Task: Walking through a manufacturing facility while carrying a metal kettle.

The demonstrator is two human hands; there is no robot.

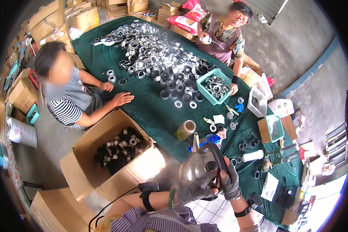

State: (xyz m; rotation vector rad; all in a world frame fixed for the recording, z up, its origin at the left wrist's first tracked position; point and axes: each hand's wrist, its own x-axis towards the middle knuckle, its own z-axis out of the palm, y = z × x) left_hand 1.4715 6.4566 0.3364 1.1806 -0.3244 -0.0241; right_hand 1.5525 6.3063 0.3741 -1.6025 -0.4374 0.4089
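Both my hands wear grey fingerless gloves and are close together at the table's near edge. My left hand is closed, its fingers curled toward the right hand. Upright beside it, my right hand is closed too, its fingers against the lower end of a black curved handle. What lies between the hands is dark and mostly hidden. Just beyond them is a shiny metal kettle with that handle and a spout; whether it is held or stands cannot be told. A blue plastic item and a jar with a brownish content stand behind it.
A green-covered table carries a heap of metal rings. A person sits at the left; another at the far side touches a green basket of rings. An open carton with black and silver rings stands at near left.
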